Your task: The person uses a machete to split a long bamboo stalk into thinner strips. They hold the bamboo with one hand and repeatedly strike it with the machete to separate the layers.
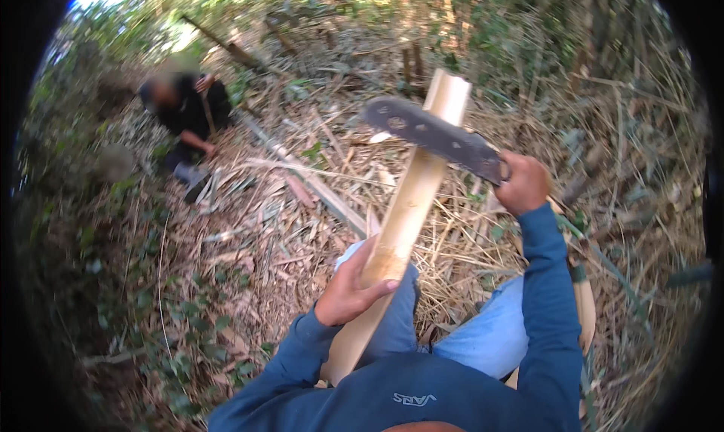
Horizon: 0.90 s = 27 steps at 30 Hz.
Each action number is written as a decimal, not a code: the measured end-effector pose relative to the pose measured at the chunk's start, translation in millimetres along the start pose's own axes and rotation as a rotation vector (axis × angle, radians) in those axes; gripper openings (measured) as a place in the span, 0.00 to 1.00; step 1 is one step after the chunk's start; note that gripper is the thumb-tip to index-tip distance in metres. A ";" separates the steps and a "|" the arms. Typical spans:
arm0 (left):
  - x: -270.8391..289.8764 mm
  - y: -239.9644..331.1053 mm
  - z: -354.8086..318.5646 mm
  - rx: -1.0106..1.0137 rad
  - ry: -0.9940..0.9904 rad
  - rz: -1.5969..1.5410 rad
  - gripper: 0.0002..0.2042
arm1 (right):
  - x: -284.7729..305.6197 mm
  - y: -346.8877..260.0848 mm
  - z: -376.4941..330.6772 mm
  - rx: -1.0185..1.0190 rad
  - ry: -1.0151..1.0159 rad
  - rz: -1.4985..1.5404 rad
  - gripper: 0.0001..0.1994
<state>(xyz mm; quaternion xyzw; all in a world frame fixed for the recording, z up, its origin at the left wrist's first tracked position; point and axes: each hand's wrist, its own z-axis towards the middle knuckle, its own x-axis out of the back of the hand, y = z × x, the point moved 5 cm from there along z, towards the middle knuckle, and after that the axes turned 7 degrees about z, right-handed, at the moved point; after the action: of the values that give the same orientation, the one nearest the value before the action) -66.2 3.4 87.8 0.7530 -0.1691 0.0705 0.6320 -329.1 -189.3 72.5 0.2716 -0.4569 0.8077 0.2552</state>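
Diagonally, a split bamboo length (pixel 412 198) extends outward over my jeans (pixel 486 326), gripped by my left hand (pixel 350 286); my right hand (pixel 526 184) is closed on the handle end of a dark machete (pixel 437 136), which crosses over the bamboo near its far end.

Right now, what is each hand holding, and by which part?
The left hand grips the split bamboo strip along its lower half; the right hand grips the broad-bladed knife at its handle end.
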 end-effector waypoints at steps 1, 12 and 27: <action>-0.9 2.1 4.3 -0.053 -0.015 0.099 0.38 | 8.8 2.1 3.1 -0.066 0.013 0.032 0.15; 1.3 0.2 -2.4 -0.019 -0.033 0.168 0.41 | 0.3 37.9 12.5 -0.227 -0.003 0.105 0.12; 4.9 -5.5 0.2 -0.001 0.025 -0.017 0.38 | -20.8 119.8 -10.3 -0.764 0.235 1.023 0.12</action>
<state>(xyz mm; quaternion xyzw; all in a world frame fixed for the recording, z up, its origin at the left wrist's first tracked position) -59.7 3.2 84.3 0.7530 -0.1548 0.0746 0.6352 -395.3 -237.9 -17.7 -0.1805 -0.7526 0.6323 -0.0348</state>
